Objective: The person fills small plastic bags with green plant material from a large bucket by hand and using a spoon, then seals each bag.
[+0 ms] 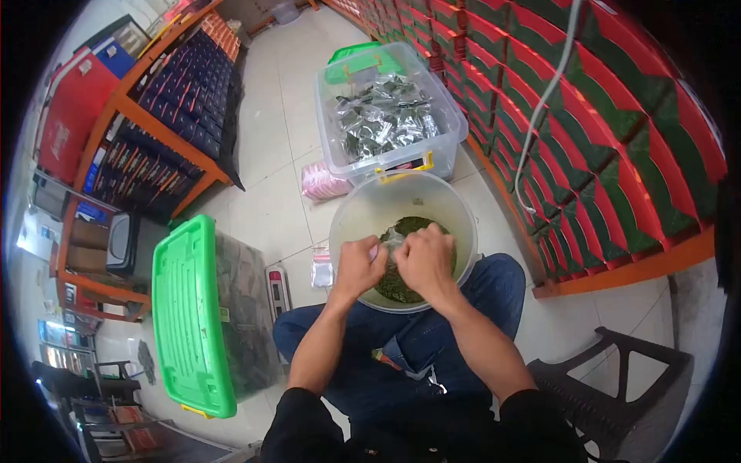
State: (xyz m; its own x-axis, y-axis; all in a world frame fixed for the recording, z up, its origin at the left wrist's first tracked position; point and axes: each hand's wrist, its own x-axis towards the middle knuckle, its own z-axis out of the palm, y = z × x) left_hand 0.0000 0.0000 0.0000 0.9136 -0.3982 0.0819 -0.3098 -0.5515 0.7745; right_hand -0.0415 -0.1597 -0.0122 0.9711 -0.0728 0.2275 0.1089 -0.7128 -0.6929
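Note:
Between my knees stands a translucent round tub with dark green, leafy loose material at its bottom. Over it, my left hand and my right hand are close together, fingers closed on a small clear plastic bag. The bag's contents are hard to make out. Beyond the tub, a clear bin holds many small clear packets with dark green contents.
A lidded bin with a green top stands at left, beside a red and white scale. Pink-striped packs and silvery pouches lie on the floor. Red-green shelves line the right; a dark chair is lower right.

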